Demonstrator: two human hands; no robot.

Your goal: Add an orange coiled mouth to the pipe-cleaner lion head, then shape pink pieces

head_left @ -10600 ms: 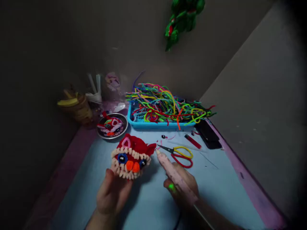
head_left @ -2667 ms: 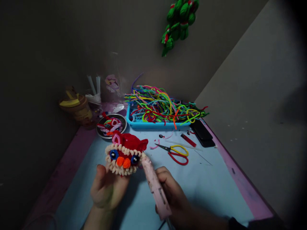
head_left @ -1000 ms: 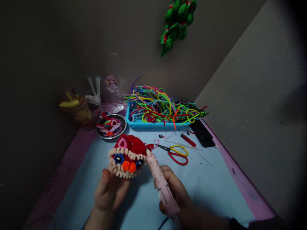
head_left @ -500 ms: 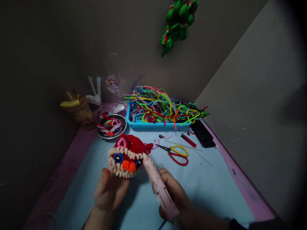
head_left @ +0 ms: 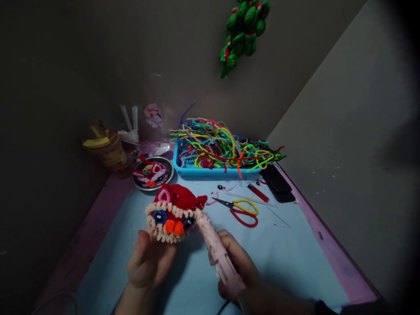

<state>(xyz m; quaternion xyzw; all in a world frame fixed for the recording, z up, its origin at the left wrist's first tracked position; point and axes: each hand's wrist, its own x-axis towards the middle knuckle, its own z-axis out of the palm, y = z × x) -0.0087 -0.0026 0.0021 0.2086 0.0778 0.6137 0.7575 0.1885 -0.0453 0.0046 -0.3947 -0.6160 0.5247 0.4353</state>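
My left hand holds up a red pipe-cleaner lion head from below, with some of its fingers hidden behind the piece. The head has cream fluffy trim, blue-ringed black eyes, two orange pompoms and a pink-lined ear. Wrapped around a pale pink hot glue gun is my right hand. The gun's nozzle points up and left, at the cream trim on the head's right side beneath the red ear. Whether glue is coming out is too small to tell.
Scissors, a red lighter and a black phone lie to the right. Behind stands a blue tray heaped with pipe cleaners. A metal dish at left holds a similar lion head.
The lion head has shifted slightly to the left in my left hand. The glue gun stays nearly in place, its nozzle still at the trim.
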